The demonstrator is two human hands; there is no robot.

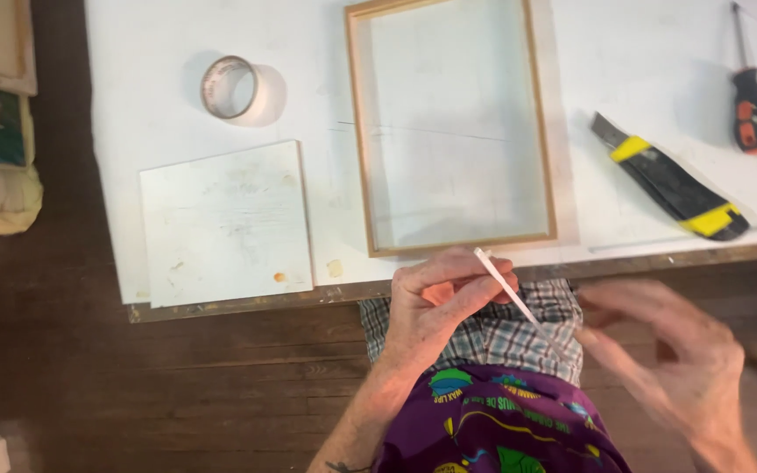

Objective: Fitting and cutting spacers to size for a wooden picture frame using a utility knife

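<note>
A white table [571, 35] is seen from above, filling the upper part of the frame, with dark wooden floor [133, 385] below it. At the lower centre, a thin white strip [505, 285] is pinched between the thumb and fingers of the left hand [435, 307], just below the table's front edge and over a plaid shirt [501, 337]. The strip slants down to the right. At the lower right, the right hand [668, 355] is blurred, its fingers spread loosely and holding nothing, their tips close to the strip's lower end; whether they touch it cannot be told. Directly above the left hand, a wooden frame [453, 127] lies flat on the table, its lower rail near the table edge. To its left lies a white board [225, 223], and above that a tape roll [229, 86] stands on edge in the upper left. At the right lie a black-and-yellow knife [672, 180] and, in the upper right, a screwdriver [751, 101]. As a judgement, so slender a strip is best held lightly near its middle and supported at its free end, so that it is kept straight and not bent or snapped.
</note>
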